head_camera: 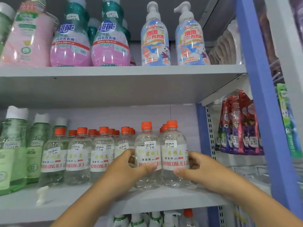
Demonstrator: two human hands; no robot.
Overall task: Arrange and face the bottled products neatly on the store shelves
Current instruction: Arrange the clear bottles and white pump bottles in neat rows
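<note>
Several clear bottles with orange caps and white labels stand on the middle shelf (pixel 98 205). Two of them stand side by side nearest the shelf's front, labels facing me. My left hand (pixel 131 167) grips the left bottle (pixel 147 154), thumb across its label and fingers round its left side. My right hand (pixel 196 169) grips the right bottle (pixel 174 153), thumb on its front and fingers behind its right side. Both bottles stand upright on the shelf. More of the same bottles (pixel 78 154) fill the rows to the left and behind.
Tall green bottles (pixel 13 153) stand at the shelf's left end. The upper shelf (pixel 114 71) carries pink detergent bottles (pixel 109 43) and pump bottles (pixel 155 38). A blue upright (pixel 262 95) borders the right side, with hanging toothbrush packs (pixel 237 128) behind it. A small white object (pixel 41 194) lies on the shelf front.
</note>
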